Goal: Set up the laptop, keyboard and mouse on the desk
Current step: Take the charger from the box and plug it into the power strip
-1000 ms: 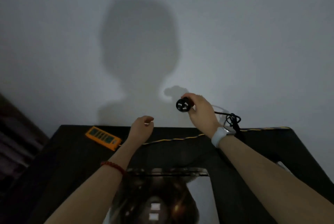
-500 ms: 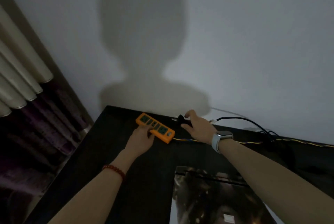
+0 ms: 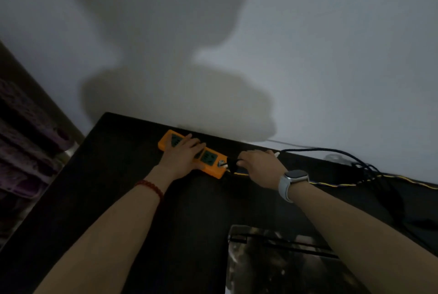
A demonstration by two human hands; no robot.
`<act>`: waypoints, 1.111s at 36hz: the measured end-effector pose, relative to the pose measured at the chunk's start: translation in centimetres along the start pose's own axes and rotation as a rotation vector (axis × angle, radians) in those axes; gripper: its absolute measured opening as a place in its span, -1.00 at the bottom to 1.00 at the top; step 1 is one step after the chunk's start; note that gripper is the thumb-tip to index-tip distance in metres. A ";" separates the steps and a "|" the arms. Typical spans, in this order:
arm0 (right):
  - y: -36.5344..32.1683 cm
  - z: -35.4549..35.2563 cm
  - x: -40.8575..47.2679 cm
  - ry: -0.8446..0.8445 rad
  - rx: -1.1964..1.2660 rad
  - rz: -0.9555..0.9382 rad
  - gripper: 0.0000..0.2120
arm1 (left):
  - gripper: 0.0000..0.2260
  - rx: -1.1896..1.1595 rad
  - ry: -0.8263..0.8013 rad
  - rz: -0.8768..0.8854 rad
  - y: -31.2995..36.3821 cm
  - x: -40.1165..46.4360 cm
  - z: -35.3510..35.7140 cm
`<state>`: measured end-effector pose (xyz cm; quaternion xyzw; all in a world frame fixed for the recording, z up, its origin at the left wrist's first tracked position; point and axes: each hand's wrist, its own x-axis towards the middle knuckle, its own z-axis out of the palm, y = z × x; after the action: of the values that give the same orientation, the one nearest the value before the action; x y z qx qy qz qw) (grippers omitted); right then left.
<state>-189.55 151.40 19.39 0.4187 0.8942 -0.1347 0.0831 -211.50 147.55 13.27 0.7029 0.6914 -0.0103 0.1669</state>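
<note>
A dark, matte surface point(image 3: 118, 199) runs up to a pale, smooth wall point(image 3: 331, 56) that carries a broad soft shadow. Near the far edge lies an orange plastic power strip point(image 3: 214, 167), a long flat bar with rounded corners and dark green socket faces, set at a slant. The left hand point(image 3: 182, 155) lies palm down across the middle of the strip, fingers spread flat and pressing on it, so its grip is wide and closes on nothing; a red bead bracelet point(image 3: 151, 187) circles that wrist. The right hand point(image 3: 258, 165) reaches in from the right with its knuckles up, fingers pinched on a small black plug point(image 3: 233, 166) just at the strip's right end; whether the plug has met a socket cannot be told. A pale, glossy watch point(image 3: 292, 181) with a rounded face and a light band sits on the right wrist. From the plug a thin black cable point(image 3: 331, 151) loops away along the wall to a tangle on the right, and a twisted yellow-and-blue cord point(image 3: 391, 178) trails from the strip along the back edge. The laptop point(image 3: 272, 265) lies closed at the bottom, close to the person, its glossy lid printed with a dark mottled picture, partly under the right forearm. Both forearms are bare and stretched forward. To the left hang dim purple folds, too dark to make out.
</note>
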 end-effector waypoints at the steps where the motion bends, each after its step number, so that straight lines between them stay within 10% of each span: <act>1: 0.1 -0.1 0.4 0.023 0.006 0.009 -0.78 | -0.40 -0.023 0.054 -0.014 0.2 0.0 0.4; 7: 0.3 -0.3 3.7 0.088 0.060 0.107 -0.74 | -0.38 -0.098 0.302 -0.061 0.8 -0.4 2.8; 32: -4.3 -1.9 7.7 -0.132 -0.409 -0.106 -0.79 | -0.28 -0.280 0.099 0.061 -1.4 0.7 1.4; 40: -4.8 -1.0 6.8 -0.033 -0.121 -0.061 -0.80 | -0.34 -0.221 0.225 0.051 -1.8 -0.3 1.9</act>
<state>-197.57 153.72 19.41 0.3830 0.9117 -0.0896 0.1190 -212.83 146.79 11.20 0.6941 0.6846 0.1492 0.1650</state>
